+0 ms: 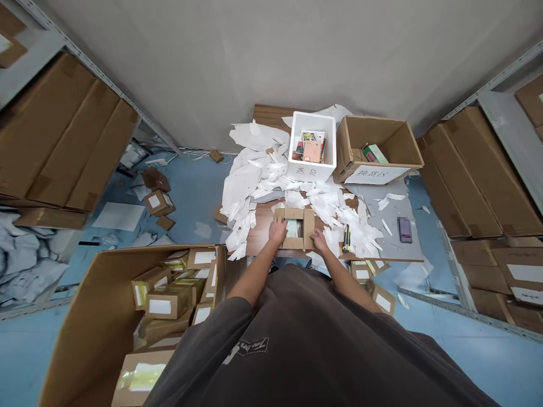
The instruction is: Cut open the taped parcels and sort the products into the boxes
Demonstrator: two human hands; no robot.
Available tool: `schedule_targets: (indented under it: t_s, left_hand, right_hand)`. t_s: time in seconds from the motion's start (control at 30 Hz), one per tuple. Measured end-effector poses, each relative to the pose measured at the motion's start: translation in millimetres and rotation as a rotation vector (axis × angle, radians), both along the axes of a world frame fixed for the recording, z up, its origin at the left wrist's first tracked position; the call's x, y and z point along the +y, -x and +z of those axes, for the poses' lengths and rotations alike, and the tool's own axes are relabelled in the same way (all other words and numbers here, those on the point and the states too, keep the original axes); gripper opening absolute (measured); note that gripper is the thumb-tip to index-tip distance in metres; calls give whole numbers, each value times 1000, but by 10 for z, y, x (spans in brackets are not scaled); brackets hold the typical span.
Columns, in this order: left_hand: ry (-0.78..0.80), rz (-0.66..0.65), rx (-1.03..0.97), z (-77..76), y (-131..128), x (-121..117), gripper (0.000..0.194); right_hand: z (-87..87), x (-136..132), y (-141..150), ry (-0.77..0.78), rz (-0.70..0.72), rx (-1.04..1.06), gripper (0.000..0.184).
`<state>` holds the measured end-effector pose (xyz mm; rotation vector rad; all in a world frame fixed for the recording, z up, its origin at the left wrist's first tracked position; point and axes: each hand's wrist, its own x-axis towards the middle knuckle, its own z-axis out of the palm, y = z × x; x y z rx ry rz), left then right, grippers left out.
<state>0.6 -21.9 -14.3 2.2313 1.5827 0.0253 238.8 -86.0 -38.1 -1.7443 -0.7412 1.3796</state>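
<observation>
A small cardboard box (pixel 308 220) lies on the table in front of me with its flaps folded out. Inside it shows a pale green and white item (pixel 292 228), too small to name. My left hand (pixel 278 230) grips the box's left side, fingers bent over the flap. At the lower right edge, my right hand (pixel 319 240) has its fingers closed on the right flap. A yellow and black utility knife (pixel 347 238) lies on torn paper to the right of my right hand.
Torn white paper (pixel 244 181) covers much of the brown table (pixel 263 223). Behind stand a white bin (pixel 311 172) with small packs and a labelled carton (pixel 403 138). A phone (pixel 404 230) lies at right. A large carton (pixel 80 328) of parcels stands at lower left; shelves flank both sides.
</observation>
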Motion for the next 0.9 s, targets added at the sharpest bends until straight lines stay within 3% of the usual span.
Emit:
schedule_targets:
  t_s: [0.1, 0.2, 0.33, 0.4, 0.47, 0.53, 0.63, 0.73, 0.9]
  left_hand:
    - [52, 4, 15, 78, -79, 93, 46]
    - [97, 2, -51, 115, 11, 72, 71]
    - [205, -86, -153, 40, 248, -201, 110]
    - [218, -87, -170, -33, 285, -401, 118]
    - [194, -31, -197, -101, 250, -578, 112]
    - [153, 23, -228, -149, 184, -700, 95]
    - [118, 39, -247, -178, 108, -793, 53]
    - [91, 28, -250, -180, 87, -852, 29]
    - [-15, 47, -254, -184, 94, -957, 14]
  right_hand:
    - [-25, -36, -48, 97, -61, 113, 39]
    - [-35, -40, -48, 123, -48, 116, 37]
    - [-45, -46, -33, 111, 40, 11, 33]
    - [-36, -56, -27, 121, 90, -126, 34]
    - [-3, -51, -22, 94, 139, -349, 35]
    - [52, -4, 6, -26, 255, -580, 29]
    - [148, 182, 156, -228, 633, -743, 23]
    - [219, 431, 407, -233, 929, -745, 31]
    - [287, 625, 628, -246, 922, -749, 72]
